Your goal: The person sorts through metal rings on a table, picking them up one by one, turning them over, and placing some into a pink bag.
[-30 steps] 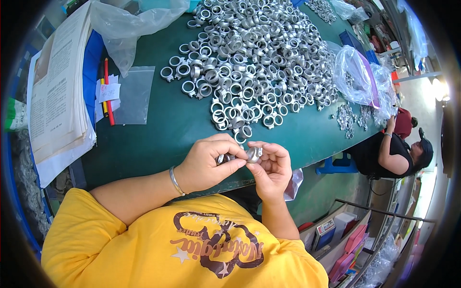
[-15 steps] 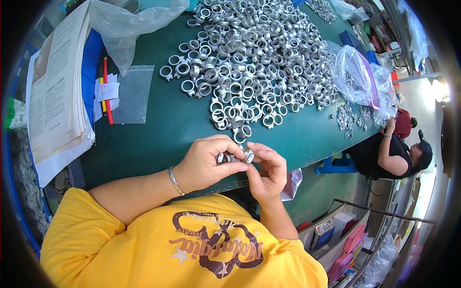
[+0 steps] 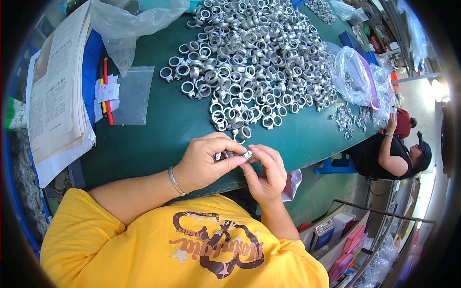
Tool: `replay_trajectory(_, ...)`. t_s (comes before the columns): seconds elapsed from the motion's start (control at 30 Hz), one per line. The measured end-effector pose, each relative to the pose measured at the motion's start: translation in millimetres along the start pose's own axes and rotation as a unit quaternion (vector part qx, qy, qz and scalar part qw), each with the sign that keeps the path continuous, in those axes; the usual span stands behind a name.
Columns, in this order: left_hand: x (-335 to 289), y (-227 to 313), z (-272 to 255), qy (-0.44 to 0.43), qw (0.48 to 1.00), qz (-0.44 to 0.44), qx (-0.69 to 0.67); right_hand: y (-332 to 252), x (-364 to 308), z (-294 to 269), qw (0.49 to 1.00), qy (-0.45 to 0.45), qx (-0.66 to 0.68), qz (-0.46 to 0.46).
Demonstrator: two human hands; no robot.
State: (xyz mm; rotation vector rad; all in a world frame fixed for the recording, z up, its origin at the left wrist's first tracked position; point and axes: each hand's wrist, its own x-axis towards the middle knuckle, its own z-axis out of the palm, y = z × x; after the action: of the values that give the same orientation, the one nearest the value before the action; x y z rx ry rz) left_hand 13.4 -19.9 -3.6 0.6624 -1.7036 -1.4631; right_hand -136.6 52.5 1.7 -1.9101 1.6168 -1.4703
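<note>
Just above the near edge of the green table, my two hands meet fingertip to fingertip. My left hand, with a silver bangle at the wrist, is closed around small silver metal ring clamps, partly covered by the fingers. Thumb and fingers of my right hand pinch a metal ring clamp, whose small lug shows between the fingertips. How the held clamps touch each other is hidden. Beyond my fingers spreads a big heap of similar ring clamps, its nearest rings close to my knuckles.
At the left lie stacked papers, a red pencil and a clear plastic bag. Small metal parts and a plastic bag lie to the right. A person in black sits beyond, near a blue stool.
The clamp at my right fingertips has turned slightly, its lug now angled differently. My right fingers have shifted a little around it; the left hand stays nearly in place.
</note>
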Motion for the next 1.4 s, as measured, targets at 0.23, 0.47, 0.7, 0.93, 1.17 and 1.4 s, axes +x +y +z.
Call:
replay_trajectory(0.23, -1.0, -1.6, -1.8, 0.010, 0.999, 0.030, 0.015, 0.3, -1.8, 1.0, 1.000, 0.008, -0.025, -0.006)
replay_trajectory(0.47, 1.3, 2.7, -1.6, 0.001, 1.000, -0.028, 0.006, 3.4, 2.3, -10.7, 0.964, -0.052, 0.170, 0.200)
replay_trajectory(0.7, 4.0, 4.4, 5.9, 0.041, 0.986, -0.123, -0.101, 95.3, 105.5, -121.4, 0.845, 0.278, 0.373, 0.265)
replay_trajectory(0.93, 4.2, 2.2, -1.4, 0.090, 0.979, -0.148, -0.106, 85.3, 97.8, -88.4, 0.918, 0.223, 0.201, 0.260)
replay_trajectory(1.17, 2.8, -4.4, -5.5, 0.106, 0.968, -0.147, -0.175, 20.1, 44.1, -5.8, 0.973, -0.108, -0.131, 0.156)
replay_trajectory(1.4, 4.5, 2.5, -2.0, 0.071, 0.976, -0.153, -0.139, 24.7, 37.2, -6.3, 0.973, -0.087, -0.098, 0.190)
